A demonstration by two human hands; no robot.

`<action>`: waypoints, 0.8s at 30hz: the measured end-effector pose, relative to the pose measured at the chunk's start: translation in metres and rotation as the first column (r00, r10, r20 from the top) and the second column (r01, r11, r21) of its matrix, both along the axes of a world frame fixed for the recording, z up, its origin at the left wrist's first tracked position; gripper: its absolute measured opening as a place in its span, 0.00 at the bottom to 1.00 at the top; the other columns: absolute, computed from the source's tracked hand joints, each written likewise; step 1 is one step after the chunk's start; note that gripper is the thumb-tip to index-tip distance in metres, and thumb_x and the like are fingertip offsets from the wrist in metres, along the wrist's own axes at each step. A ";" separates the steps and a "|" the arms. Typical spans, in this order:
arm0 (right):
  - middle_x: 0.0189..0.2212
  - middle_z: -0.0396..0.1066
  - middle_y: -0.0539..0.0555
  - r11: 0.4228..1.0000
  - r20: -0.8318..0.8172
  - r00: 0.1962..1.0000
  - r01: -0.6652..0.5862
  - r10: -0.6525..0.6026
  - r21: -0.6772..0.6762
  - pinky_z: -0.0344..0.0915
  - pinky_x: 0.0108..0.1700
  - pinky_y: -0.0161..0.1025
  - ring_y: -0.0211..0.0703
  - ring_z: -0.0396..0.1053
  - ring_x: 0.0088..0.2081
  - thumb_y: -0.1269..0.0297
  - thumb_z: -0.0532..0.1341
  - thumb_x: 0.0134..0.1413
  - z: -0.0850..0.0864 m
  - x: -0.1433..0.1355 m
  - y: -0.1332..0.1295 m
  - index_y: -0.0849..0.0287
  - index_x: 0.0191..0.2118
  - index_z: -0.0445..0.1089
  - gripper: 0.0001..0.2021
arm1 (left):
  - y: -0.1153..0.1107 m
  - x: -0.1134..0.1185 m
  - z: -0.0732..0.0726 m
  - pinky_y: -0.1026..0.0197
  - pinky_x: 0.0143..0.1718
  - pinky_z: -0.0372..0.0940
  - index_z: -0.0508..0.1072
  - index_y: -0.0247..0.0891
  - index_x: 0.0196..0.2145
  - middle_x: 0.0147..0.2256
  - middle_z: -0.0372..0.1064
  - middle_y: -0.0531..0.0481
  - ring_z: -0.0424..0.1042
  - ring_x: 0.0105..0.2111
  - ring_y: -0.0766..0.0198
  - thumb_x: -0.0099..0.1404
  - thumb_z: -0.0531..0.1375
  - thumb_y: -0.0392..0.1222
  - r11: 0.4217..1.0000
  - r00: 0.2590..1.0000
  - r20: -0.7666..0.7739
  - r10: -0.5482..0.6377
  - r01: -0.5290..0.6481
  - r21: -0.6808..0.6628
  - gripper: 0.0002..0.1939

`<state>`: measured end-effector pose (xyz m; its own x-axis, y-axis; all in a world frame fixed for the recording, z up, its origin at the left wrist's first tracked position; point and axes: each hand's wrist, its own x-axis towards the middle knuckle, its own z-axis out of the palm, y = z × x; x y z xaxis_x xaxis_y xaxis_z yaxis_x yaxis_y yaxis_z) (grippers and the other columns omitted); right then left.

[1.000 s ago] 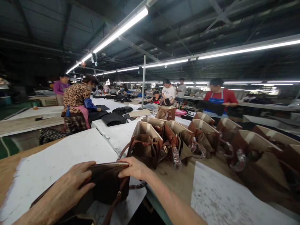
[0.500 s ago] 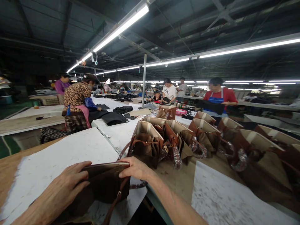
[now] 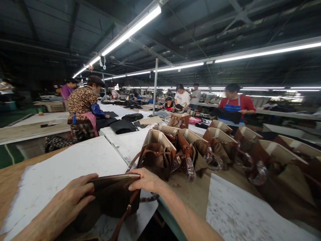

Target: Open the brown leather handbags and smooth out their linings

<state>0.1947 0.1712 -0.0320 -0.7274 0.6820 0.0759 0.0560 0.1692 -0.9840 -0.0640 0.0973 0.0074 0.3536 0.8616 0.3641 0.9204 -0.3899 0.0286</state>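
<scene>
A dark brown handbag [image 3: 112,197] with brown leather straps stands in front of me on the white-covered table. My right hand [image 3: 144,180] pinches its upper right edge, thumb on the near side and fingers over the back. At the upper left edge, my left hand [image 3: 77,194] grips the bag, fingers over the rim and thumb along the near side. One strap with a small metal fitting hangs down the near right of the bag. The bag's lower part runs out of view behind my left forearm.
Several unfinished brown bags [image 3: 157,154] with plastic-wrapped handles crowd the table at right. White paper [image 3: 240,204] lies nearer. Black fabric pieces [image 3: 124,125] are further back by a metal post [image 3: 155,87]. Co-workers stand around, one in a leopard-print top [image 3: 82,100], another in a blue apron [image 3: 232,106].
Both hands keep their hold on the handbag, almost unmoved. The whole view has shifted very slightly, and the co-worker in the leopard-print top has the head raised a little.
</scene>
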 end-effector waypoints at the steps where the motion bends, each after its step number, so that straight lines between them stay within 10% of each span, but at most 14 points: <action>1: 0.29 0.65 0.46 1.000 0.003 1.000 0.002 -0.002 0.004 0.59 0.37 0.32 0.34 0.61 0.30 0.69 0.63 0.37 0.000 0.000 0.000 0.57 0.42 0.69 0.19 | 0.000 0.000 0.000 0.64 0.44 0.65 0.73 0.46 0.25 0.44 0.67 0.56 0.68 0.41 0.59 0.53 0.55 0.45 1.000 1.000 0.001 -0.002 0.002 0.000 0.07; 24: 0.29 0.66 0.46 1.000 -0.009 1.000 -0.011 0.011 -0.029 0.59 0.34 0.31 0.33 0.62 0.29 0.71 0.63 0.37 0.006 0.000 -0.004 0.58 0.42 0.69 0.19 | -0.003 -0.001 -0.003 0.64 0.45 0.65 0.73 0.47 0.26 0.44 0.67 0.57 0.68 0.42 0.60 0.54 0.54 0.44 1.000 1.000 0.027 -0.003 0.003 -0.015 0.07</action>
<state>0.1950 0.1673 -0.0259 -0.7343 0.6759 0.0630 0.0454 0.1415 -0.9889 -0.0653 0.0941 0.0047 0.3462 0.8662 0.3603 0.9181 -0.3918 0.0597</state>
